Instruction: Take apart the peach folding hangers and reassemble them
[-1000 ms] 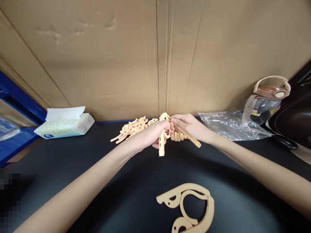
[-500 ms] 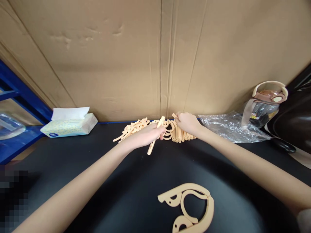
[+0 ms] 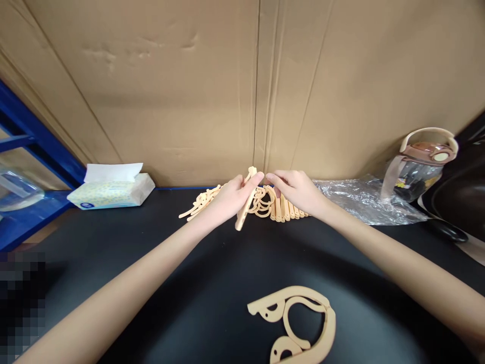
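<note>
My left hand (image 3: 238,196) is closed around a beige plastic folding-hanger arm (image 3: 246,207). The thumb lies along its upper part, and the arm's slotted lower end points down toward the table. Just to the right, my right hand (image 3: 297,189) has its fingers pinched together close to the arm's top. What they hold, if anything, is too small to make out. A folded beige hanger (image 3: 329,328) with a curved hook lies nearer to me, cut off by the bottom edge.
Behind my hands lie loose hanger hooks (image 3: 202,201) and a row of hanger arms (image 3: 290,211) along the cardboard wall (image 3: 189,101). A tissue pack (image 3: 109,194) stands left. Clear plastic wrap (image 3: 352,199) and a bottle (image 3: 419,174) stand right, on the black table (image 3: 182,313).
My left hand has raised and turned the hanger arm slightly. My right hand has come up from the row of arms, its fingertips now beside that arm's top. The view has shifted a little.
</note>
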Motion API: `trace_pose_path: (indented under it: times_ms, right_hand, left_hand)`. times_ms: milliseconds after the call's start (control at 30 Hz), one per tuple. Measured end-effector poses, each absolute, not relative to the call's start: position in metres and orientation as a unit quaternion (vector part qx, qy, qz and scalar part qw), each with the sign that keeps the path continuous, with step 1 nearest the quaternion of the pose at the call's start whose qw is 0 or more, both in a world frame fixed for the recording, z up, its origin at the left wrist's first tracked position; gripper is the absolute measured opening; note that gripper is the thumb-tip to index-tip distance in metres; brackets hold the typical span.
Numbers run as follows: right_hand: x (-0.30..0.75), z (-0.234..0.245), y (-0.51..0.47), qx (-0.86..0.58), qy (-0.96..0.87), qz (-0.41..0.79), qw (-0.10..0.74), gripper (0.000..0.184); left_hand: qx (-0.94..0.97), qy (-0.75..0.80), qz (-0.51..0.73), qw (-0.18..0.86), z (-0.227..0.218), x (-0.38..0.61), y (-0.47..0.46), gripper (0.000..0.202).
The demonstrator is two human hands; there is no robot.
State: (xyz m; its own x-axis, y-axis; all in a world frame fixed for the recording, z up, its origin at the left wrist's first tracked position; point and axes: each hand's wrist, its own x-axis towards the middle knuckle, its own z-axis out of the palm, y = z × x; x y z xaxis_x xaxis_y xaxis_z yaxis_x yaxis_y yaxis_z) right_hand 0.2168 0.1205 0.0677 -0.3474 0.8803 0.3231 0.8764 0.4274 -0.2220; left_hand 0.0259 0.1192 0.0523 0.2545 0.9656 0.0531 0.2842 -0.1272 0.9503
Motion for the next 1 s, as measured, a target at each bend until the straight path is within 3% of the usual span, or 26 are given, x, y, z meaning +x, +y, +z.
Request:
trace_pose_path:
  times_ms: [133,300,400,533,767,900,1000]
  right_hand:
    - [0.219,0.071,0.112,-0.489,-0.809,0.128,0.301,0.046]
    - [0.225,0.065,0.119,-0.371,-0.765,0.377,0.367,0.042]
    - [0.228,0.069,0.120,-0.325,-0.746,0.420,0.402,0.034]
    - [0.233,0.080,0.117,-0.348,-0.751,0.366,0.425,0.026]
    - [0.247,0.091,0.115,-0.414,-0.811,0.124,0.394,0.019]
    - [0.242,0.079,0.114,-0.455,-0.842,-0.090,0.276,0.023]
    - [0.235,0.068,0.115,-0.491,-0.842,-0.086,0.204,0.019]
  left_hand:
    - [0.649,0.473,0.391,0.450,0.057,0.032,0.116,0.041]
    - [0.665,0.445,0.386,0.459,0.067,0.039,0.107,0.027]
    - [0.677,0.433,0.384,0.456,0.074,0.042,0.102,0.019]
    - [0.693,0.413,0.394,0.440,0.077,0.042,0.100,0.019]
    - [0.706,0.427,0.390,0.409,0.073,0.038,0.105,0.023]
    - [0.730,0.433,0.377,0.370,0.068,0.042,0.103,0.033]
    - [0.746,0.447,0.377,0.319,0.061,0.047,0.099,0.034]
